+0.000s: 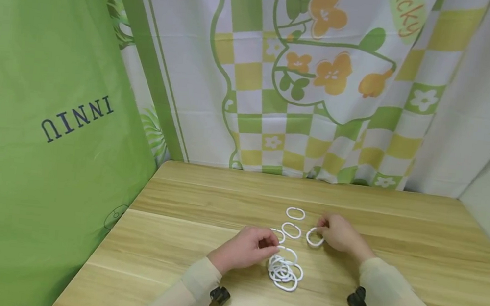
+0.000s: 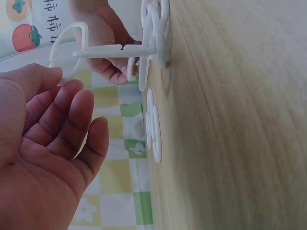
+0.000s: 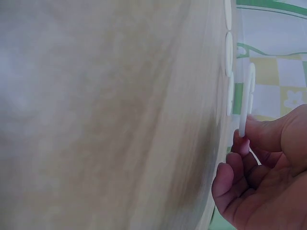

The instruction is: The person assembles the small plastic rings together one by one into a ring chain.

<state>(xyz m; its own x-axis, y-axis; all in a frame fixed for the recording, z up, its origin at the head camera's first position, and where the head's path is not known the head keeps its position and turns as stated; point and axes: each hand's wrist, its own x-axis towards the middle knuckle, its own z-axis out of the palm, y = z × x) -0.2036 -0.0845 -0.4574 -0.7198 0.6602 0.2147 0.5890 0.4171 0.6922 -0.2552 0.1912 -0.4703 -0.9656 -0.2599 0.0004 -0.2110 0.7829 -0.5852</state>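
A white ring is pinched by the left hand (rings are piled beside its fingertips); another ring is pinched by the right hand.

Wood-grain table with piled white rings, separate rings beyond.

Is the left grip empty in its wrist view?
No, the left grip pinches a white ring between thumb and finger.
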